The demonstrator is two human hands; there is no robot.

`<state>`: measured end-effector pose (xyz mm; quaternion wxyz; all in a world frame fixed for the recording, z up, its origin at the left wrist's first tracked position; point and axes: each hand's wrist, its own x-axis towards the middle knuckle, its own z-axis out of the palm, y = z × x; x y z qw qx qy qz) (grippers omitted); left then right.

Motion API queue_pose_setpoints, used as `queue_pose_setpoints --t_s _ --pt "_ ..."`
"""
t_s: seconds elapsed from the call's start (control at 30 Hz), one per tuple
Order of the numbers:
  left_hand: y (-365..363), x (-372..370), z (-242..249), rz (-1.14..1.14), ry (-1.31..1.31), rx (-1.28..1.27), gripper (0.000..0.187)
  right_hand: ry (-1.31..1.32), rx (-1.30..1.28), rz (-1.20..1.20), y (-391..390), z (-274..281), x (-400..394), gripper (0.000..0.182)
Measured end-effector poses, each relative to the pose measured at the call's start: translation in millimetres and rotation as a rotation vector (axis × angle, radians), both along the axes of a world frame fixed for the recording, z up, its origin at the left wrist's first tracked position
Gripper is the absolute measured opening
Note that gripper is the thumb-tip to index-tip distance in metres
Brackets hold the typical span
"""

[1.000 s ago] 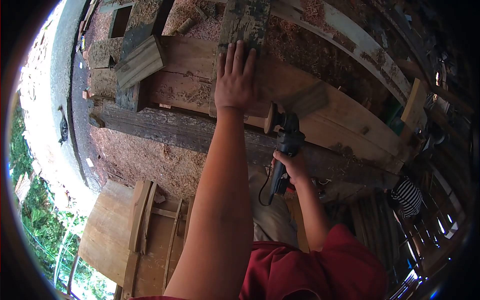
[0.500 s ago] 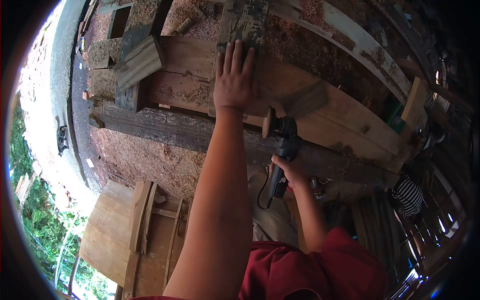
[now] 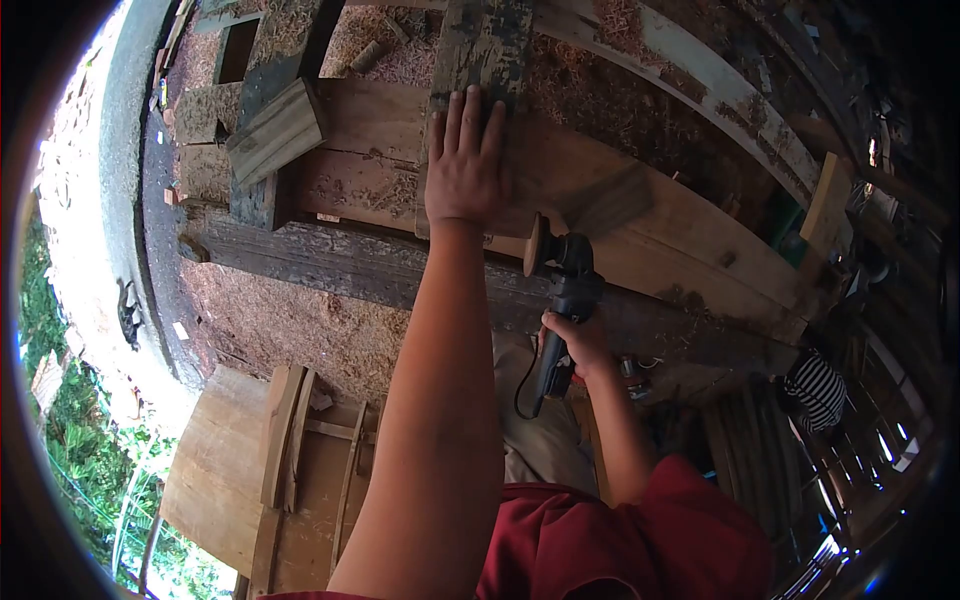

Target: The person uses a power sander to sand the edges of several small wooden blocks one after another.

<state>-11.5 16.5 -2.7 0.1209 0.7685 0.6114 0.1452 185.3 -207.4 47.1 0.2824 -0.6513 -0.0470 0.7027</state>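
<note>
My left hand (image 3: 464, 165) lies flat with fingers spread on a weathered plank (image 3: 485, 50) that crosses the wooden workpiece. Below and to its right, my right hand (image 3: 580, 340) is wrapped around the body of a black angle grinder (image 3: 572, 295). The grinder's round disc (image 3: 538, 245) faces left, close to my left wrist and over the near edge of the reddish boards (image 3: 680, 240). A dark cord loops from the grinder's lower end. Wood shavings lie on the boards left of my left hand.
A short wood offcut (image 3: 277, 132) rests on the frame at the left. A long dark beam (image 3: 320, 260) runs along the near side, above sawdust-covered ground (image 3: 300, 310). Plywood and strips (image 3: 225, 460) stand lower left. A black animal (image 3: 129, 312) is on the bright concrete.
The black animal on the concrete has moved down in the view. My hands and the grinder keep nearly the same pose; the view has shifted very slightly.
</note>
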Motion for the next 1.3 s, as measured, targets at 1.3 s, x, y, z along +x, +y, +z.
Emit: queue_pose_setpoints --t_s 1.3 --pt "2.1 -1.8 2.7 -0.013 -0.012 -0.049 0.071 -0.007 -0.016 0.009 23.8 -20.6 8.5 0.025"
